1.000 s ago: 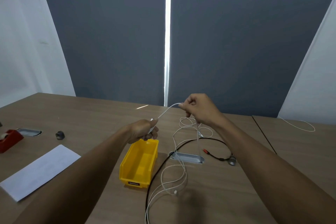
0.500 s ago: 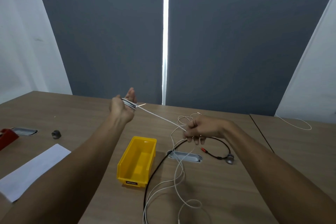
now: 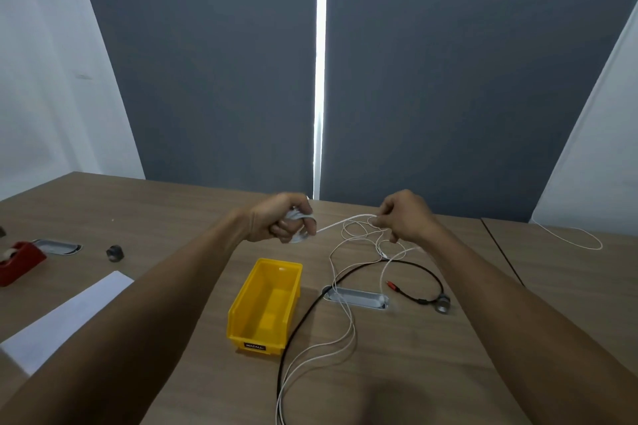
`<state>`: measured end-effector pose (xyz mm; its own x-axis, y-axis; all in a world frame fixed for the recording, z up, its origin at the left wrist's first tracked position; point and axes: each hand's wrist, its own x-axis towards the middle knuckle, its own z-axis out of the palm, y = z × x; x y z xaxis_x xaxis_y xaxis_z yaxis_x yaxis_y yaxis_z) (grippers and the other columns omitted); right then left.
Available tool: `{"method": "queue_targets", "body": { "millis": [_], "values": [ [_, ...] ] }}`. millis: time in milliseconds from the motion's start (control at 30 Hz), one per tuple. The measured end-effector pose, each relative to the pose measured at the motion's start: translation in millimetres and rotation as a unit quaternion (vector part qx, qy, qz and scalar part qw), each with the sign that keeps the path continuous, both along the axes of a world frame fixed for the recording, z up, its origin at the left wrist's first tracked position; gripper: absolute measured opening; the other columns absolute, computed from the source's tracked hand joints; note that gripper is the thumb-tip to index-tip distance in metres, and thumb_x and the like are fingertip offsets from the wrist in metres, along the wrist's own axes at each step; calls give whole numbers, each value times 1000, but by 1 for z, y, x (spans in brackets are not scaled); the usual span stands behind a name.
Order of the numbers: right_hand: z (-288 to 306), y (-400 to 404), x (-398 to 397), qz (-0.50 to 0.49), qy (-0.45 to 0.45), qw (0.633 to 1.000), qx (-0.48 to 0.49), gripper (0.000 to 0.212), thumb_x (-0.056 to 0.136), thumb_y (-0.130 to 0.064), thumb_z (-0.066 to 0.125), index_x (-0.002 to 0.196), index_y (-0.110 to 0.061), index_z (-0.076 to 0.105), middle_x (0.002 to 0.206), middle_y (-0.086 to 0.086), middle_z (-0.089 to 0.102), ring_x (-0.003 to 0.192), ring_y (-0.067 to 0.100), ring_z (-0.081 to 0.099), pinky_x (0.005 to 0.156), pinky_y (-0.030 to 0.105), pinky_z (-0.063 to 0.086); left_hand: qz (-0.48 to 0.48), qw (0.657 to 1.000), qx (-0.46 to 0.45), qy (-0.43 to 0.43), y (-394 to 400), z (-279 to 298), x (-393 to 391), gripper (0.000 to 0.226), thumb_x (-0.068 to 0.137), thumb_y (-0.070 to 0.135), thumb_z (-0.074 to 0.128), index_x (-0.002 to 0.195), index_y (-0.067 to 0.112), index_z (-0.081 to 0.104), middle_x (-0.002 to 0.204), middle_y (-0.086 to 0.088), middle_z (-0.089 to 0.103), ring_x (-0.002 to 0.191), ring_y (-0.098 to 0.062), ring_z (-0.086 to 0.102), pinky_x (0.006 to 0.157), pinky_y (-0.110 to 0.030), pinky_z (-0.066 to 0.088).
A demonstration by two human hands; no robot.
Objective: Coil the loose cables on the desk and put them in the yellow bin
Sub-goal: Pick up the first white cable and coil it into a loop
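A white cable (image 3: 340, 224) is stretched taut between my two hands above the desk. My left hand (image 3: 284, 219) grips several turns of it wound around the fingers. My right hand (image 3: 404, 217) pinches the cable further along; its loose remainder hangs down in tangled loops and trails toward the front edge. The yellow bin (image 3: 266, 307) stands open below my left hand, nothing inside. A black cable (image 3: 424, 274) with a red plug curves to the right of the bin.
A metal cable grommet (image 3: 355, 297) sits in the desk right of the bin. A red tape dispenser (image 3: 19, 260), a small dark ring (image 3: 115, 253) and a white sheet (image 3: 65, 317) lie left. Another white cord (image 3: 569, 235) lies on the neighbouring desk at right.
My left hand came down and closed around the wound turns. My right hand rose and moved right, pulling the cable taut; the loose loops on the desk shifted.
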<state>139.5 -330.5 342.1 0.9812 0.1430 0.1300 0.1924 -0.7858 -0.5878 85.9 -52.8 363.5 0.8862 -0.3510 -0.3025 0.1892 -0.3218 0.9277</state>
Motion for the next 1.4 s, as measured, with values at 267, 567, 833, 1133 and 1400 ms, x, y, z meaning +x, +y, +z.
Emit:
{"method": "queue_targets", "body": {
  "millis": [267, 567, 833, 1133, 1400],
  "values": [
    [18, 20, -5, 13, -85, 996, -8, 23, 85, -30, 83, 76, -22, 63, 72, -5, 71, 53, 15, 71, 75, 46, 62, 50, 966, 238, -85, -26, -26, 6, 61, 109, 45, 32, 105, -3, 71, 73, -3, 60, 67, -16, 46, 71, -32, 41],
    [40, 13, -18, 72, -56, 996, -10, 15, 92, -26, 76, 81, -16, 74, 74, 4, 74, 51, 21, 63, 54, 32, 54, 358, 917, -39, -170, -21, -38, 32, 61, 109, 45, 23, 83, 8, 64, 86, -7, 65, 68, -14, 42, 77, -34, 39],
    [32, 21, -36, 230, 125, 965, 18, 19, 106, -19, 59, 103, -1, 61, 87, 14, 76, 46, 18, 59, 47, 29, 50, 419, 815, -391, -80, -11, -19, 50, 33, 111, 39, 28, 93, 17, 43, 94, -9, 73, 70, -15, 67, 67, -27, 50],
    [-6, 5, -22, 233, 235, 939, -96, 12, 103, -11, 57, 97, -10, 68, 93, 6, 74, 76, 16, 74, 72, 31, 60, 299, 758, -579, -9, 18, 26, 31, 34, 105, 21, 38, 72, 17, 48, 48, 8, 41, 36, -8, 36, 54, -24, 44],
    [-17, -19, -4, 121, 145, 978, -93, 20, 101, -2, 53, 92, -5, 71, 97, 17, 77, 71, 22, 79, 63, 32, 58, 89, 935, -342, -12, 19, 30, 10, 32, 98, 24, 37, 72, 14, 51, 37, 10, 26, 27, -8, 21, 45, -26, 28]
  ]
}}
